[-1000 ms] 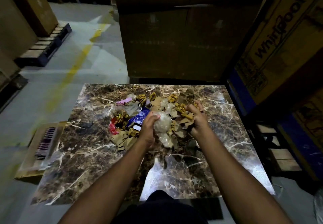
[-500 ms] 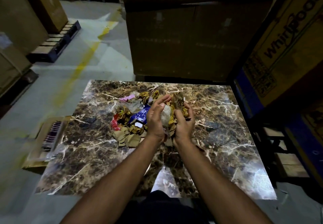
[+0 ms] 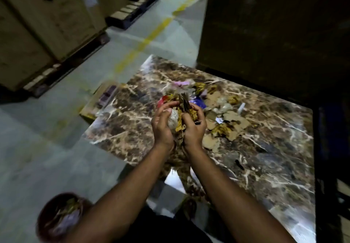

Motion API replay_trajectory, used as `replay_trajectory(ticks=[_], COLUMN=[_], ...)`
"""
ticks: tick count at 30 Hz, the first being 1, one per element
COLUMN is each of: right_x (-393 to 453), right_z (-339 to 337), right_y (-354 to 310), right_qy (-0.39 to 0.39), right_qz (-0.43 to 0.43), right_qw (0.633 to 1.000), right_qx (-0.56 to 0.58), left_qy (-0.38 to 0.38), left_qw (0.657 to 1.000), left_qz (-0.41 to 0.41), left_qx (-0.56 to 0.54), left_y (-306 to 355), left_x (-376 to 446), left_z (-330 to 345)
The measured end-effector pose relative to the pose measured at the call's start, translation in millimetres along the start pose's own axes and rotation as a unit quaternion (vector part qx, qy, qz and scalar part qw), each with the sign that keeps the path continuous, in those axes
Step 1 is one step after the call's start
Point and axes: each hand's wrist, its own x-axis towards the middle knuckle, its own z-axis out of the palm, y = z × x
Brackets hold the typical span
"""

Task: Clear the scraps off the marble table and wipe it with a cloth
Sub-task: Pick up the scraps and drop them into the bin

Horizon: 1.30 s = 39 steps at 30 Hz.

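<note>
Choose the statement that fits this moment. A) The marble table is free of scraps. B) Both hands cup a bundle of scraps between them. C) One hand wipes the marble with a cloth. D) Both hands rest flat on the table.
B: the left hand and right hand together hold a bundle of scraps.

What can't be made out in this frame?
- Bin, head view: blurred by camera motion and partly behind the left forearm; contents unclear.
- Bundle of scraps: the left hand and right hand cover most of it.
- Tray beside the table: blurred, partly hidden by the table edge.
- Cloth: none visible.
</note>
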Motion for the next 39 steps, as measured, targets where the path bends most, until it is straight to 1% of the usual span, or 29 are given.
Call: replay_trajectory(ticks=[5, 7, 9, 11, 15, 17, 21, 24, 27, 29, 33, 36, 39], right_x=[-49, -74, -106, -141, -227, -275, -375, -427, -460, -475, -484, -483, -473], right_z=[53, 76, 104, 134, 192, 215, 261, 284, 292, 291, 278, 269, 270], right_y=[35, 48, 63, 85, 131, 151, 197, 229, 261, 288, 363, 435, 502], right_qy=[-0.121, -0.164, -0.216, -0.265, -0.325, -0.352, -0.412, -0.437, -0.450, -0.459, -0.462, -0.474, -0.469], right_qz=[0.023, 0.042, 0.065, 0.075, 0.103, 0.112, 0.151, 0.176, 0.197, 0.219, 0.247, 0.265, 0.278], right_qw=[0.992, 0.985, 0.974, 0.961, 0.937, 0.926, 0.892, 0.872, 0.858, 0.844, 0.822, 0.802, 0.796], right_qx=[-0.029, -0.036, -0.030, -0.039, -0.070, -0.082, -0.111, -0.131, -0.151, -0.170, -0.224, -0.248, -0.262], left_qy=[0.130, 0.175, 0.218, 0.260, 0.332, 0.357, 0.418, 0.453, 0.487, 0.513, 0.577, 0.610, 0.623], left_qw=[0.991, 0.983, 0.972, 0.961, 0.936, 0.925, 0.899, 0.885, 0.872, 0.858, 0.815, 0.784, 0.761], left_qz=[0.032, 0.025, 0.030, 0.050, 0.061, 0.062, 0.055, 0.048, 0.038, 0.008, -0.046, -0.061, -0.066], left_qx=[-0.025, -0.057, -0.081, -0.081, -0.102, -0.114, -0.114, -0.096, -0.024, 0.019, -0.028, -0.095, -0.168], left_y=[21, 28, 36, 50, 79, 91, 110, 115, 105, 87, 18, -44, -83], left_x=[-8, -11, -18, -25, -55, -71, -110, -135, -155, -164, -178, -176, -158], left_z=[-79, -117, -163, -214, -318, -371, -486, -548, -596, -621, -658, -692, -723])
